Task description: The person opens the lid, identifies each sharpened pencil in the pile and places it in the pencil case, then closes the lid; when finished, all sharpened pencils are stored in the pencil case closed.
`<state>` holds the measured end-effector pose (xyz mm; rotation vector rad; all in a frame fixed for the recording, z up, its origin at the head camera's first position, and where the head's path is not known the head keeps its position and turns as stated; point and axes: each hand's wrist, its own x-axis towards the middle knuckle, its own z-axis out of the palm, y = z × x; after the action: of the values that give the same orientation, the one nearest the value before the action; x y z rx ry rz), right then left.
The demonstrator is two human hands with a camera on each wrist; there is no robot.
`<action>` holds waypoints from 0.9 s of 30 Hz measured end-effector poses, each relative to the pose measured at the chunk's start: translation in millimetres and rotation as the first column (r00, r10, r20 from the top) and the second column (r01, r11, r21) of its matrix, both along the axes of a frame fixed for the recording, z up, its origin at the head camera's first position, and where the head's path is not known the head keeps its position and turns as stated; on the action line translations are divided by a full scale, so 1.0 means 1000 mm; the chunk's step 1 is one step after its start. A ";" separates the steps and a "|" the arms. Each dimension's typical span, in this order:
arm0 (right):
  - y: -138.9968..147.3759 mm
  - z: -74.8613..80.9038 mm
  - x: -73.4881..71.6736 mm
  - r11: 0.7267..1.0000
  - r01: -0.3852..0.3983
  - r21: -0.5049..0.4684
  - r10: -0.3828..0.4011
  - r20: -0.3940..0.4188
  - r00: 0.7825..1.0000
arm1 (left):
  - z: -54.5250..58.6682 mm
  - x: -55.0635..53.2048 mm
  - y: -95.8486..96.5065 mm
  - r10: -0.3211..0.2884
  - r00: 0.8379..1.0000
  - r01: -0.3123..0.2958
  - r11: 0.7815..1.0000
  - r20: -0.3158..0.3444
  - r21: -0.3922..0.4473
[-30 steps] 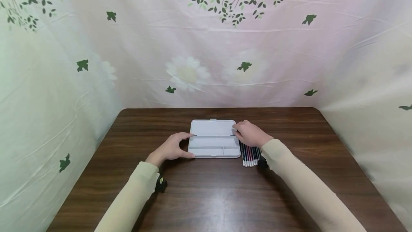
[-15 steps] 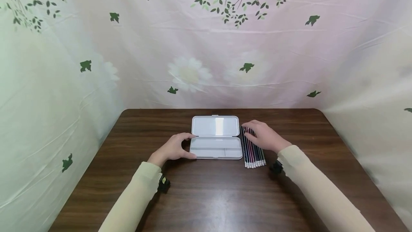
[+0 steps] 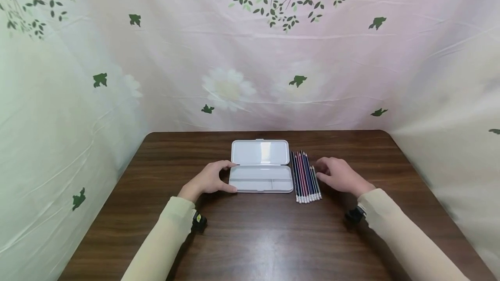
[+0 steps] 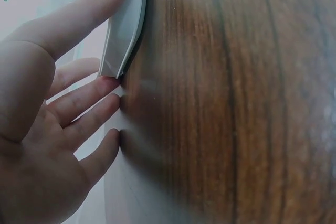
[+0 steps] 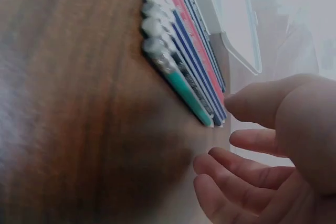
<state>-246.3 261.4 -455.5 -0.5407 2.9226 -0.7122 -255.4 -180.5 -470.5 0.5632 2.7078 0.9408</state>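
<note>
An opened white pencil case [image 3: 261,172] lies on the table, its lid [image 3: 260,152] folded back on the far side. Dividers split the near half into compartments. My left hand [image 3: 208,178] holds the case's left end, thumb at the near corner and fingers toward the hinge; the left wrist view shows the thumb [image 4: 86,22] against its side. Right of the case, several pencils [image 3: 304,179] lie side by side in a row, white erasers toward me. My right hand [image 3: 337,173] is just right of the row, fingers loosely bent, holding nothing. In the right wrist view a green pencil [image 5: 184,94] lies closest to it.
The dark wooden table [image 3: 250,237] reaches back to a printed fabric curtain [image 3: 250,55] that also hangs along both sides. A black wrist camera [image 3: 199,220] sits at the left wrist, another black device [image 3: 354,214] at the right.
My right hand has moved right, from the case's right edge across the pencils to beyond the row, leaving the pencils uncovered. The lid lies further back. My left hand stays at the case.
</note>
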 end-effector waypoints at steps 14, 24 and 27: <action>-0.010 -0.008 0.006 1.000 0.003 -0.004 -0.003 0.013 1.000 | -0.002 0.002 -0.002 0.007 1.000 -0.007 1.000 0.007 0.021; -0.011 -0.007 0.007 1.000 0.021 -0.003 -0.021 0.031 0.999 | -0.002 0.001 -0.002 0.007 1.000 -0.007 1.000 0.006 0.030; -0.011 -0.007 0.007 1.000 0.014 -0.005 -0.014 0.006 1.000 | -0.002 0.001 -0.002 0.005 1.000 -0.005 1.000 0.010 0.026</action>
<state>-239.7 250.2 -462.8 -0.5177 2.9231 -0.7216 -254.1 -183.0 -472.4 0.5553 2.6929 0.9786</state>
